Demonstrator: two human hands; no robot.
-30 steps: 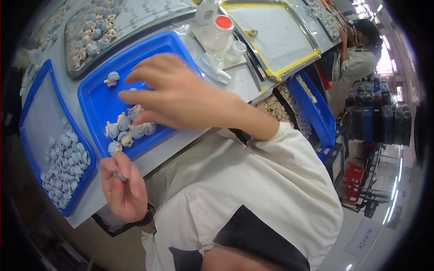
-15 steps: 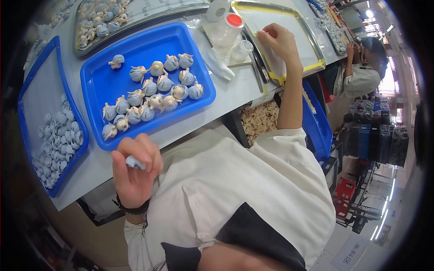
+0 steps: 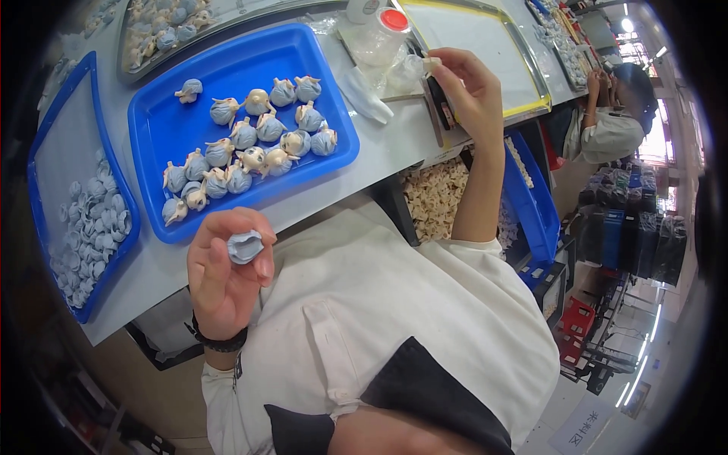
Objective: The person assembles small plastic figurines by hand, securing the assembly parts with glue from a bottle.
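Note:
My left hand (image 3: 226,277) is closed around a hollow grey-blue doll hair piece (image 3: 245,247), its open side facing up. It is just off the near edge of a blue tray (image 3: 163,125) holding several small doll heads (image 3: 256,101) with the same grey-blue hair. My right hand (image 3: 472,89) is at the small clear jar (image 3: 404,74), thumb and fingers pinched. A small pale thing shows at the fingertips, too small to name. Behind that jar stands a larger clear bottle with a red cap (image 3: 393,20).
On the left, a blue-rimmed tray (image 3: 130,205) holds many loose hair pieces (image 3: 91,235). A metal tray of doll heads (image 3: 163,26) lies at the back. A yellow-taped frame (image 3: 485,45) is at far right. Below the table edge sits a bin of pale parts (image 3: 436,201). A co-worker (image 3: 614,114) sits at right.
My right hand has come down and left from over the taped frame to the small jar. My left hand has turned the hair piece, so its hollow now shows. The view has shifted slightly.

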